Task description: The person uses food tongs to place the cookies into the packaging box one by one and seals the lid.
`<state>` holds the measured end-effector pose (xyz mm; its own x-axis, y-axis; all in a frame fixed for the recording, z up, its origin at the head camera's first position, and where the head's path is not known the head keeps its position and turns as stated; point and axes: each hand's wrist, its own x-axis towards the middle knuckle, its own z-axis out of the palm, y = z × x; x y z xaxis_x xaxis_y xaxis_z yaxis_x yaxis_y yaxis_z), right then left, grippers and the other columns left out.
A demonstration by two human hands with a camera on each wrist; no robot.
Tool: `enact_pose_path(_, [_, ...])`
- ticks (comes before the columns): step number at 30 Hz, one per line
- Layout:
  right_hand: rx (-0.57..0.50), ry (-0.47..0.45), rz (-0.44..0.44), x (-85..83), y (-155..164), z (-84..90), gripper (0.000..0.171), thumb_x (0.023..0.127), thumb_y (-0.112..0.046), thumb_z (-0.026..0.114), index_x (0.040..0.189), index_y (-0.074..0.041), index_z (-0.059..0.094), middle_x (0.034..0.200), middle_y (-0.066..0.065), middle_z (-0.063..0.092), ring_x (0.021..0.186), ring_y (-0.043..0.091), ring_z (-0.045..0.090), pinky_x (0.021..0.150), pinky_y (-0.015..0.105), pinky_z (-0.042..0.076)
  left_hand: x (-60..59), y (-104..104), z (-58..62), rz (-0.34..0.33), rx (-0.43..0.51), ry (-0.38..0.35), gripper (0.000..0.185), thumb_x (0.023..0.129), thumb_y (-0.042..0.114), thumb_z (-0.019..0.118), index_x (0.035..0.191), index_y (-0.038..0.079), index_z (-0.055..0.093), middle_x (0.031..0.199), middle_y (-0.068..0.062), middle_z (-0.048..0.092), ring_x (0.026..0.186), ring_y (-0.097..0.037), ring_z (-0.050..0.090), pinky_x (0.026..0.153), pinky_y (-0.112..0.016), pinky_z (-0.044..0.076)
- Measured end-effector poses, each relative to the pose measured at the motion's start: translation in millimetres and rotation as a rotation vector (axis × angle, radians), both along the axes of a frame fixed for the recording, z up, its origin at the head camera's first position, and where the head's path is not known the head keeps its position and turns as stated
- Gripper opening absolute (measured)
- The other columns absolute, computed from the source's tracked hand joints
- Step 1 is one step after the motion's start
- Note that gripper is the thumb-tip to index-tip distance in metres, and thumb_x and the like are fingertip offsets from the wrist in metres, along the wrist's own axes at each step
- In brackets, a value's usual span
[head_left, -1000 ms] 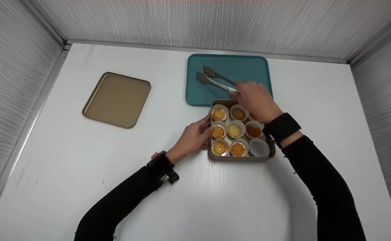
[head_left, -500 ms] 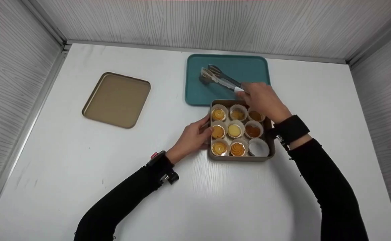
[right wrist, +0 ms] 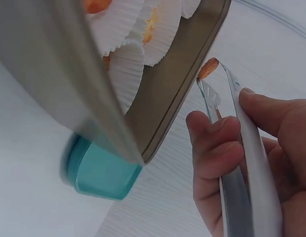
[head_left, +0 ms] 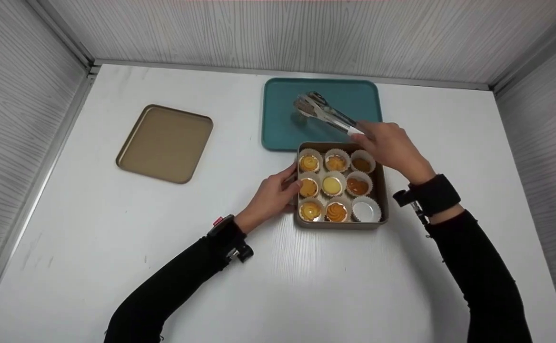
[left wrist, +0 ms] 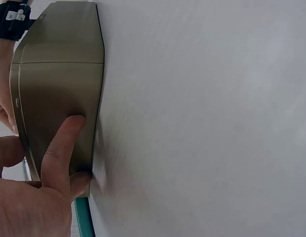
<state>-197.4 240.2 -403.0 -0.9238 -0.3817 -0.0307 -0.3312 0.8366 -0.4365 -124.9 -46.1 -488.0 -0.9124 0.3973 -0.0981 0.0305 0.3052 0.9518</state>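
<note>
A square gold baking tin (head_left: 383,190) sits mid-table with several small tarts (head_left: 332,186) in white paper cups and one bare cup (head_left: 366,210) at its near right corner. My left hand (head_left: 273,196) rests against the tin's left wall (left wrist: 64,89), thumb pressed on its side. My right hand (head_left: 392,147) grips metal tongs (head_left: 325,113) by the handle, the tips held over the teal tray (head_left: 282,128) behind the tin. In the right wrist view the tongs (right wrist: 242,163) lie in my curled fingers beside the tin's rim (right wrist: 182,84).
A flat gold tray (head_left: 165,143) lies at the left of the white table (head_left: 116,228). Grey panelled walls (head_left: 278,33) close the table in at the back and on both sides.
My right hand has drawn back to the right and lifted the tongs, whose tips have swung rightward and come together over the teal tray. The left hand stays on the tin.
</note>
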Motion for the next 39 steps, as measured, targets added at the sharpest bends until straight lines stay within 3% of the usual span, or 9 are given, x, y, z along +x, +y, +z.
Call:
enact_pose_path(4, [-0.017,0.004,-0.006,8.8,9.3,2.7,0.045,0.11,-0.029,0.055,0.14,0.003,0.06,0.096,0.02,0.07,0.082,0.033,0.062,0.075,0.048,0.049,-0.1,-0.3,0.3,0.001,-0.005,0.014,0.06,0.108,0.02,0.056,0.161,0.004,0.031,0.156,-0.014,0.048,0.138,-0.025,0.053,0.115,-0.031,0.041])
enact_pose_path(10, [-0.032,0.015,-0.021,19.7,21.5,3.8,0.04,0.11,-0.032,0.053,0.137,-0.004,0.064,0.08,0.008,0.06,0.07,0.024,0.051,0.063,0.038,0.04,-0.4,0.7,0.4,-0.001,-0.02,0.017,0.06,0.108,0.021,0.055,0.161,0.004,0.031,0.156,-0.013,0.048,0.141,-0.024,0.05,0.118,-0.03,0.036])
enact_pose_path(13, [-0.039,0.023,-0.026,26.2,27.7,3.7,0.041,0.11,-0.032,0.053,0.138,-0.004,0.063,0.082,0.01,0.065,0.072,0.024,0.053,0.065,0.039,0.041,-0.7,0.3,0.4,0.0,-0.026,0.013,0.06,0.108,0.022,0.055,0.161,0.004,0.031,0.156,-0.012,0.048,0.142,-0.024,0.048,0.118,-0.03,0.036])
enact_pose_path(18, [-0.066,0.055,-0.029,42.4,40.2,3.7,0.041,0.109,-0.029,0.057,0.141,-0.004,0.062,0.101,0.015,0.074,0.083,0.027,0.061,0.075,0.047,0.049,1.8,-1.1,0.7,-0.002,-0.015,-0.001,0.061,0.109,0.022,0.054,0.161,0.004,0.03,0.157,-0.013,0.047,0.141,-0.023,0.05,0.115,-0.03,0.041])
enact_pose_path(21, [-0.068,0.083,-0.011,53.7,50.0,4.3,0.041,0.108,-0.03,0.057,0.141,-0.005,0.063,0.108,0.016,0.074,0.09,0.028,0.064,0.081,0.05,0.052,4.2,-2.0,1.0,-0.004,0.015,-0.031,0.061,0.109,0.022,0.054,0.162,0.006,0.028,0.159,-0.013,0.045,0.137,-0.025,0.054,0.101,-0.033,0.054])
enact_pose_path(25, [-0.056,0.105,0.002,69.7,65.5,6.2,0.041,0.108,-0.029,0.059,0.141,-0.005,0.062,0.113,0.014,0.074,0.088,0.025,0.063,0.079,0.047,0.053,5.6,-2.8,1.3,-0.004,0.055,-0.065,0.062,0.109,0.022,0.053,0.163,0.008,0.027,0.16,-0.013,0.044,0.129,-0.027,0.061,0.078,-0.033,0.063])
enact_pose_path(29, [-0.049,0.129,0.016,85.0,81.4,8.6,0.042,0.106,-0.025,0.062,0.142,-0.004,0.061,0.111,0.012,0.074,0.085,0.019,0.062,0.074,0.038,0.051,5.1,-2.8,1.3,-0.004,0.061,-0.059,0.062,0.109,0.022,0.054,0.163,0.007,0.028,0.159,-0.015,0.045,0.127,-0.028,0.062,0.076,-0.032,0.063])
enact_pose_path(33, [-0.055,0.155,0.051,96.7,93.6,10.6,0.038,0.105,-0.021,0.064,0.141,-0.007,0.064,0.093,0.003,0.069,0.073,0.014,0.053,0.064,0.025,0.041,4.7,-2.8,0.8,-0.002,0.056,-0.055,0.062,0.109,0.022,0.054,0.163,0.007,0.028,0.158,-0.014,0.046,0.127,-0.027,0.063,0.076,-0.032,0.063])
enact_pose_path(39, [-0.076,0.151,0.073,109.1,106.4,10.4,0.037,0.102,-0.016,0.068,0.139,-0.011,0.066,0.089,-0.005,0.066,0.07,0.009,0.049,0.062,0.019,0.036,4.7,-3.0,1.5,-0.006,0.048,-0.052,0.062,0.109,0.024,0.053,0.163,0.008,0.028,0.158,-0.013,0.046,0.131,-0.026,0.06,0.081,-0.03,0.062])
